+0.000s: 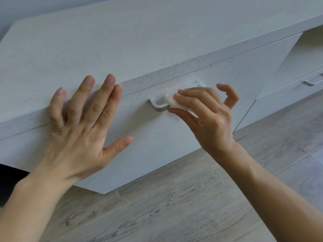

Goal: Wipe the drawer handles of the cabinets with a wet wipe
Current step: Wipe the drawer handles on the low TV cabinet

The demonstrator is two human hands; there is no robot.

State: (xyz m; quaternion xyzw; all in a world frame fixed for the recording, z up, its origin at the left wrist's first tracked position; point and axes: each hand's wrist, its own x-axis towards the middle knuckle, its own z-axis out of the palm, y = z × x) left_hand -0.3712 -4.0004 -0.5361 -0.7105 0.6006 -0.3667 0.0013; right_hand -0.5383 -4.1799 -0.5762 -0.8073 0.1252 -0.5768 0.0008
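The person's left hand (82, 123) is lying flat against the pale cabinet (87, 49), its fingers straight and spread wide over the top front edge, the thumb stretching out over the drawer front (157, 137). The right hand (206, 112) is pinching a folded white wet wipe (173, 102) between thumb and fingertips, pressing it around the middle of the metal drawer handle (160, 107); the little finger is curling free. A second handle (312, 81) is showing on a drawer far to the right, above the wood-look floor (174, 206).
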